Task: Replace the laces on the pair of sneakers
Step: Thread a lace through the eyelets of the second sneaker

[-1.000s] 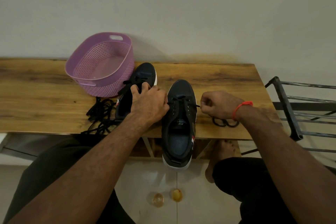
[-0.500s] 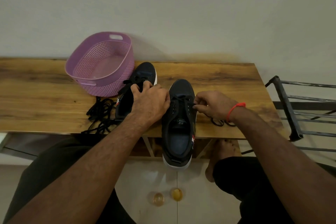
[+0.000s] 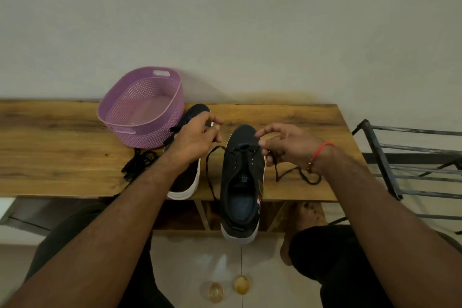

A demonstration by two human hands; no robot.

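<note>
letter "s" on sneaker tongue (image 3: 243, 179)

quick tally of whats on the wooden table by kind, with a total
sneakers: 2, near sneaker and far sneaker
baskets: 1, purple basket
lace threaded in the near sneaker: 1
loose lace pile: 1 pile, strand count unclear
total: 5 on the table

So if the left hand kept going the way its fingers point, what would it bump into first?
Probably the right hand: the left hand points across the toe of the sneaker toward it, though depth is hard to judge.
</note>
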